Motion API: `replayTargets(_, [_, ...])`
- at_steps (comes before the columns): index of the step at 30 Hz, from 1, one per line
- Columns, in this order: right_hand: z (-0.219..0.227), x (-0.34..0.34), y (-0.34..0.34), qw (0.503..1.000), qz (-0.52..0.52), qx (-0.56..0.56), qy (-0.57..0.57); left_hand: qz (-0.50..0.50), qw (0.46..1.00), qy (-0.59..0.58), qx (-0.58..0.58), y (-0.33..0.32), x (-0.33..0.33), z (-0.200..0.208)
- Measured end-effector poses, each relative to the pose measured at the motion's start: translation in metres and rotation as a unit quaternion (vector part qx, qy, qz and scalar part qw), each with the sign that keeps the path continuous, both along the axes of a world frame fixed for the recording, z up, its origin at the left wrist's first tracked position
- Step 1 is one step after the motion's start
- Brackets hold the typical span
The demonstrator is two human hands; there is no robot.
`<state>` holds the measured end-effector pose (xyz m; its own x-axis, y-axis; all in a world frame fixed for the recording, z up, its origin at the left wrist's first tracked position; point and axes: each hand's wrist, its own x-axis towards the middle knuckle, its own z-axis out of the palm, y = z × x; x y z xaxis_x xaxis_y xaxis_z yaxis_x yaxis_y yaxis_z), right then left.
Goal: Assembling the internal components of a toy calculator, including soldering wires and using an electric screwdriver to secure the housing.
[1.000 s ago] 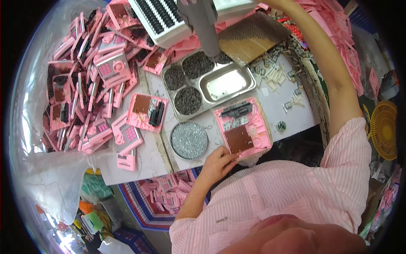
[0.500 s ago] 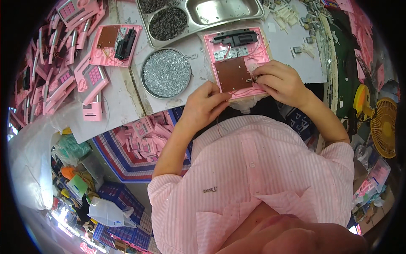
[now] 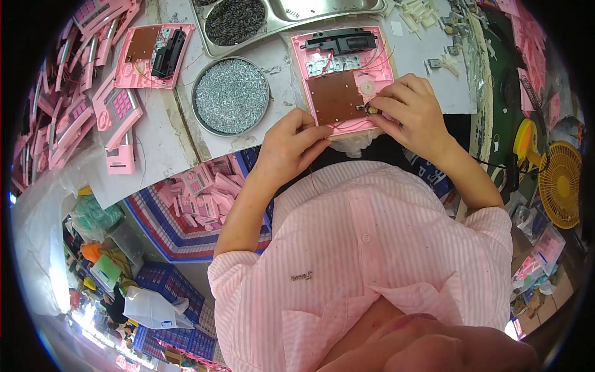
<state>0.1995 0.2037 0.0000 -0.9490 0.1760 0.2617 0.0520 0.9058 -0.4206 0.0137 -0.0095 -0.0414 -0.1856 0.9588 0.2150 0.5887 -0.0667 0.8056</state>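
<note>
The right hand [image 3: 414,115] pinches a small part [image 3: 371,111] over the pink housing [image 3: 379,71] on the table [image 3: 162,118]; the left hand [image 3: 290,146], apart, touches the housing's near-left corner, but we cannot confirm its grip.

The right hand [image 3: 412,115]'s fingertips partly hide a small part [image 3: 372,110], too tiny to identify. The left hand [image 3: 290,142] covers the pink case [image 3: 385,69]'s near left corner; its grip is unclear. The upper edge crops the metal tray [image 3: 290,26]. The left forearm [image 3: 240,214] partly hides the basket [image 3: 147,222].
</note>
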Motion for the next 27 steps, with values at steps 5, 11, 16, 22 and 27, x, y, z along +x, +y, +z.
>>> replayTargets(5, [-0.017, 0.005, -0.008, 0.997, -0.038, -0.02, 0.057, 0.005, 1.0, 0.003, 0.007, -0.001, 0.001, -0.001])
replayTargets(11, [-0.036, 0.009, -0.006, 0.986, -0.045, -0.112, 0.116, -0.002, 1.0, 0.007, 0.013, 0.0, -0.001, 0.0])
replayTargets(16, [-0.011, 0.004, 0.004, 0.996, -0.002, -0.087, 0.034, -0.018, 1.0, 0.023, -0.003, 0.002, -0.003, 0.004])
replayTargets(22, [0.005, -0.01, 0.09, 0.984, -0.172, -0.022, -0.04, -0.071, 0.993, 0.094, -0.026, 0.006, -0.013, 0.015])
replayTargets(27, [-0.029, -0.032, 0.127, 0.944, -0.246, 0.151, -0.162, -0.124, 0.985, 0.065, -0.096, 0.029, -0.03, 0.055])
